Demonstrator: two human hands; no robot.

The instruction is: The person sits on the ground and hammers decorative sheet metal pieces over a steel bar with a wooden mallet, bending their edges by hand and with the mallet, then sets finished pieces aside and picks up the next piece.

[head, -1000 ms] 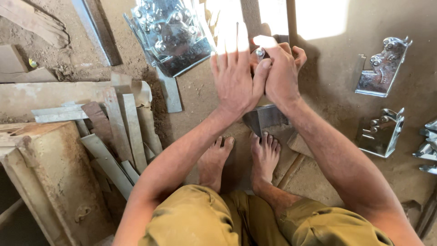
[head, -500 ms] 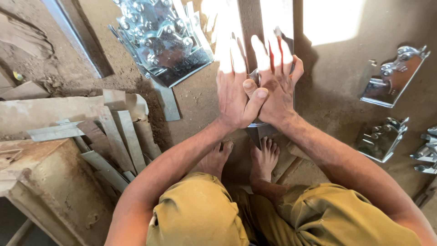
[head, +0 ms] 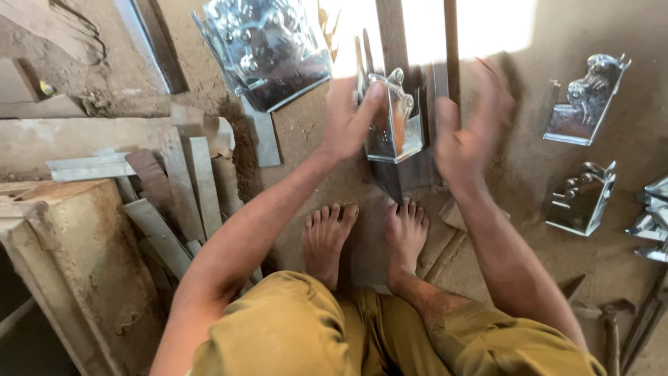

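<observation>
My left hand (head: 349,120) grips a shiny embossed metal corner piece (head: 396,124) by its left side and holds it upright above the sandy floor, in front of my bare feet (head: 365,233). My right hand (head: 470,129) hovers just to the right of the piece, fingers spread and blurred, holding nothing. Whether it touches the piece I cannot tell. A dark metal block (head: 393,177) stands under the piece.
A large embossed metal sheet (head: 268,49) lies at the top. Similar shiny corner pieces (head: 584,101) (head: 581,198) lie at the right. Wooden planks and strips (head: 174,188) pile at the left beside a wooden block (head: 69,271). A hammer (head: 612,327) lies at the lower right.
Both hands were pressed together over the piece on the block. Now they have parted: the left hand lifts the piece upright and the right hand has swung off to the right.
</observation>
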